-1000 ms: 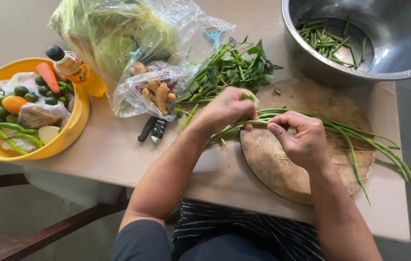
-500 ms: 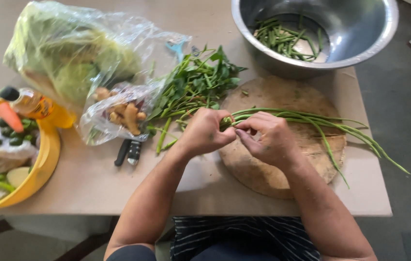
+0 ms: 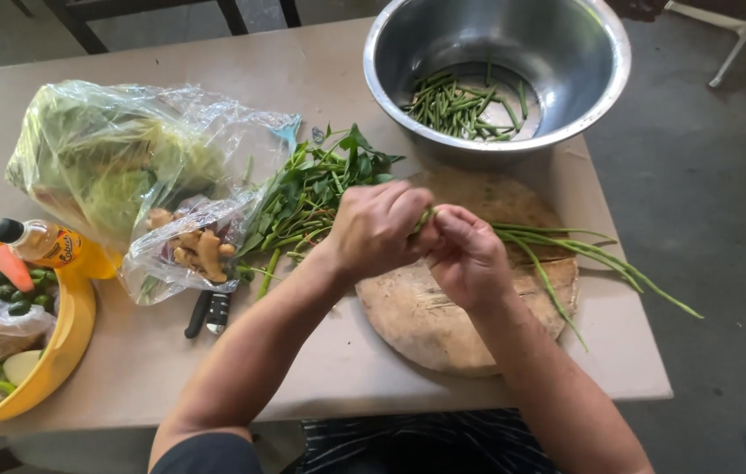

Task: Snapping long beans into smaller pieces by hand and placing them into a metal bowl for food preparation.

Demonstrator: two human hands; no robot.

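- Your left hand point(image 3: 377, 230) and right hand point(image 3: 469, 254) are meeting above the round wooden board point(image 3: 443, 325), fingers pressing together and pinching the near ends of the long beans point(image 3: 566, 250).
- The beans are trailing away to your right across the board, long axis running sideways, tips sagging past its right edge.
- Beyond the board, the steel bowl point(image 3: 601, 79) is holding cut pieces.

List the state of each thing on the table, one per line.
Left hand: closed on beans.
Right hand: closed on beans.
Beans: long, bunched across the board.
Bowl: holds cut bean pieces.
Board: flat on table.
Ginger bag: open.
Bottle: capped, lying in basin.
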